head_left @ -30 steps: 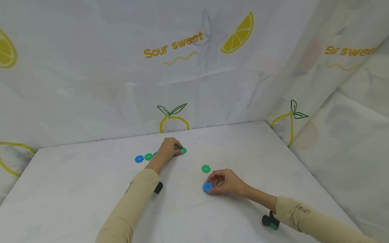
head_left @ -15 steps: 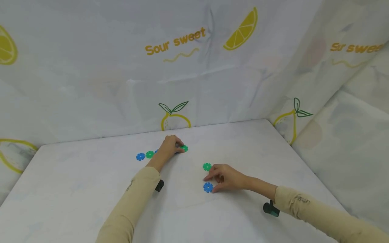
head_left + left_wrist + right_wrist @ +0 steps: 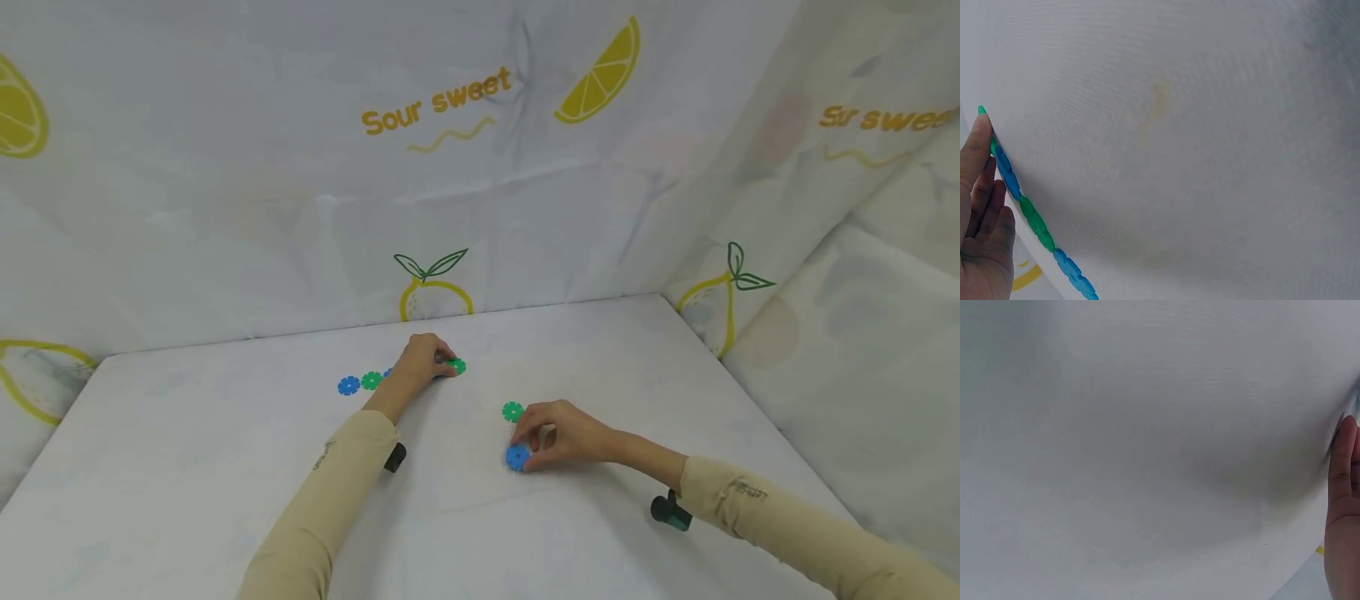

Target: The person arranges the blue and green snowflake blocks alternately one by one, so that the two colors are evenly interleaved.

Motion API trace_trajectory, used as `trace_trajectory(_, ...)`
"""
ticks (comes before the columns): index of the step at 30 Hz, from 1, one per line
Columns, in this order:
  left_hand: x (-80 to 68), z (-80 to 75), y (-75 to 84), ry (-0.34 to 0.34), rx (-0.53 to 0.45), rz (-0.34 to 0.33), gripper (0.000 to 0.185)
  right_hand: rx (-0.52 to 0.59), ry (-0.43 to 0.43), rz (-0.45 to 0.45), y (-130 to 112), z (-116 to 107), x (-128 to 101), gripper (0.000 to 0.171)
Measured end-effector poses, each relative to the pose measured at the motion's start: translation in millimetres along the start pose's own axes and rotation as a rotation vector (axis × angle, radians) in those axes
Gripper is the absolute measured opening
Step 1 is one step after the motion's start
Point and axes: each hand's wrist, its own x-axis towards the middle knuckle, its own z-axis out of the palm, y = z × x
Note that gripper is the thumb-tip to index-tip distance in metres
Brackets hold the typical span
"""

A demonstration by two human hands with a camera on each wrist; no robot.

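At the back of the table, my left hand point(image 3: 420, 362) pinches a green notched snowflake disc point(image 3: 457, 367) between thumb and fingers. That disc ends a row of alternating colours: a blue disc point(image 3: 348, 385) and a green disc point(image 3: 371, 380) show left of the wrist, others partly behind the hand. In the left wrist view, blue and green discs point(image 3: 1036, 223) run end to end in a line. Nearer the front, my right hand point(image 3: 566, 433) holds a single blue disc point(image 3: 517, 457) by its edge. Just behind its fingertips lies a loose green disc point(image 3: 513, 412).
The white-covered table point(image 3: 225, 475) meets a hanging white curtain point(image 3: 262, 208) with lemon prints at the back and right. Dark wrist cameras point(image 3: 671, 511) sit under both forearms, close to the tabletop.
My right fingers came off the blue disc's far edge half a second ago and now hold it again. The disc has shifted very slightly. My left hand stays at the green disc.
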Motion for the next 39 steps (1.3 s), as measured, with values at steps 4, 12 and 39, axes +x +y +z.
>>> trace_trajectory(4, 0.1, -0.3, 0.6, -0.006, -0.005, 0.004, 0.023, 0.064, 0.054, 0.04, -5.8, -5.8, -2.7, 0.026)
trace_trajectory(12, -2.1, -1.1, 1.1, -0.009, 0.013, 0.011, 0.023, 0.11, 0.188, 0.151, 14.9, -15.6, -5.7, 0.03)
trace_trajectory(39, -1.0, 1.7, -1.2, 0.014, 0.02, 0.017, 0.023, 0.23, 0.313, 0.35, 33.0, -37.6, 42.0, 0.03)
